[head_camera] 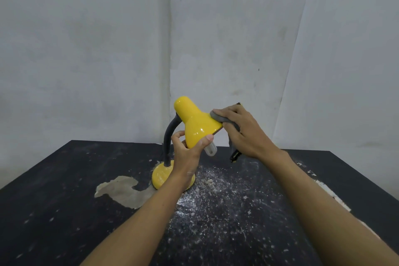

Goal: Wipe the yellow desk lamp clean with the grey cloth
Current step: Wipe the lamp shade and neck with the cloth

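Against a bare grey wall (86, 39), on a dusty black table (54, 211): right hand (244, 129) closed over grey cloth (218, 117), pressing it to the shade rim of yellow desk lamp (194, 123); left hand (186, 153) gripping the shade from below, bulb (210, 149) poking out beneath

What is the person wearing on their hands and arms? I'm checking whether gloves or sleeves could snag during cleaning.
Nothing shows on either one. The left hand and the right hand are bare, with no gloves, and I can make out no rings. Both forearms are uncovered as far as the frame's bottom edge: no sleeves, watch or wristbands in view. Anything worn higher up is out of view.
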